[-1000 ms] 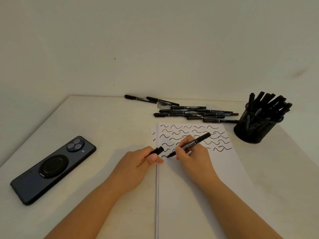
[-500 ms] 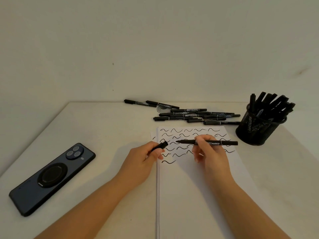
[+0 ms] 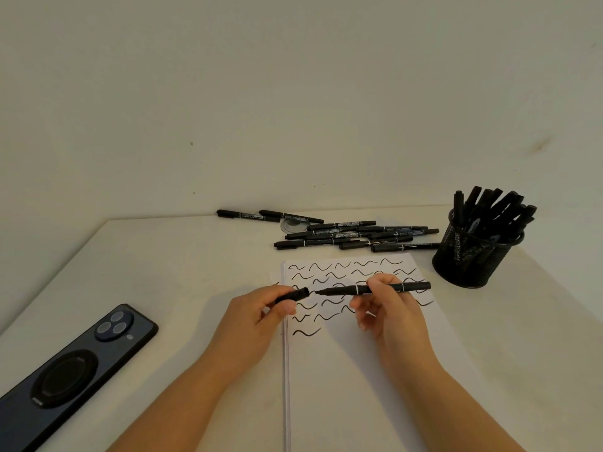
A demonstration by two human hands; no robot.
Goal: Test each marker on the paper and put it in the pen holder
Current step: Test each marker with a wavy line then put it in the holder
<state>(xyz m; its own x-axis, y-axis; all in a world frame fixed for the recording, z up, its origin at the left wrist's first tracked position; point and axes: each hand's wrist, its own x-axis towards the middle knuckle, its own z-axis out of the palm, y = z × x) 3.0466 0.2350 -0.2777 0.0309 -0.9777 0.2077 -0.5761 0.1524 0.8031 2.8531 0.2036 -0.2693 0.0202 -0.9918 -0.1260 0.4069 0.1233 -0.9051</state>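
1. The left hand [image 3: 261, 316] pinches the cap [image 3: 292, 295] with curled fingers. The cap's open end points right, at the pen tip.
2. The right hand [image 3: 388, 313] holds the marker [image 3: 372, 289] with its fingers curled round the middle. The marker lies flat in the air over the paper [image 3: 359, 370], tip to the left.
3. The tip and the cap are just apart and lined up. I think this is so the cap can go back on. That would come before the marker goes in the holder.
4. The paper sits under both hands. It has rows of black wavy lines on its top half. The lowest wave [image 3: 306, 332] sits alone, near the left edge.
5. A phone [image 3: 71, 373] lies face down to the left, well apart from the hands. It is not in the way.
6. Farther back is a pile of markers [image 3: 352, 236] with caps on. They lie flat by the wall. I think these still need a test.
7. The holder [image 3: 473, 259] stands at the far right, just past the paper's corner. Many markers stand in it, so it looks quite full. A new one may need to slip between them.
8. Nothing lies between the right hand and the holder.
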